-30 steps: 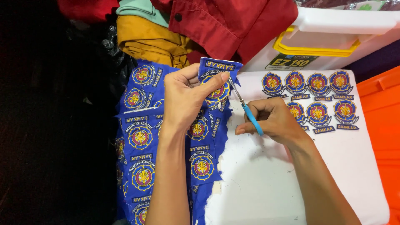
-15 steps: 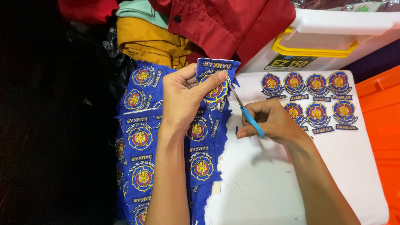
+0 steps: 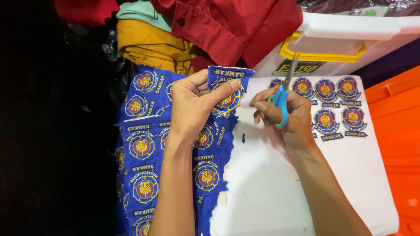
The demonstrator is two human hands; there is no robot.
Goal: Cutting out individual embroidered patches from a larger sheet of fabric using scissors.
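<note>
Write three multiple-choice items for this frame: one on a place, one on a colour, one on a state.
1. Where do the cut-out round embroidered badges lie?
A. On the white board, to the right of the right hand
B. On the yellow folded cloth
C. Inside the orange bin

2. What colour are the handles of the small scissors?
A. Red
B. Light blue
C. Black

3. What is the left hand doing?
A. Resting flat and empty
B. Holding the scissors
C. Pinching the top end of the blue fabric strip of uncut badges

Answers: 1 A, the badges sit in rows on the white surface; 2 B, blue loops show around the right fingers; 3 C, thumb and fingers close on the strip's top piece, raised off the board.
</note>
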